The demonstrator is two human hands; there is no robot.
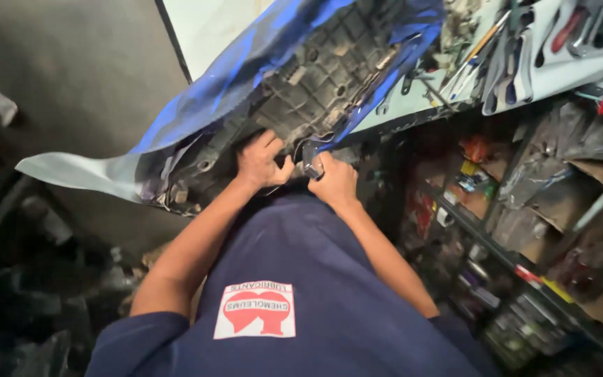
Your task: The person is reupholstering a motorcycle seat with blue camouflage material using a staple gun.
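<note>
Seat base (315, 77) on workbench (413, 105), cluttered shelves (525, 209) below right.

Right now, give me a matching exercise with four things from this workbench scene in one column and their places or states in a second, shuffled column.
Things:
1. left hand
2. right hand
3. blue plastic cover sheet
4. cluttered metal shelves

Places or states:
A. draped over the dark ribbed plastic panel
B. closed around a small metal tool
C. below the white bench top, at the right
D. gripping the panel's lower edge

Pairs: 1-D, 2-B, 3-A, 4-C
</note>
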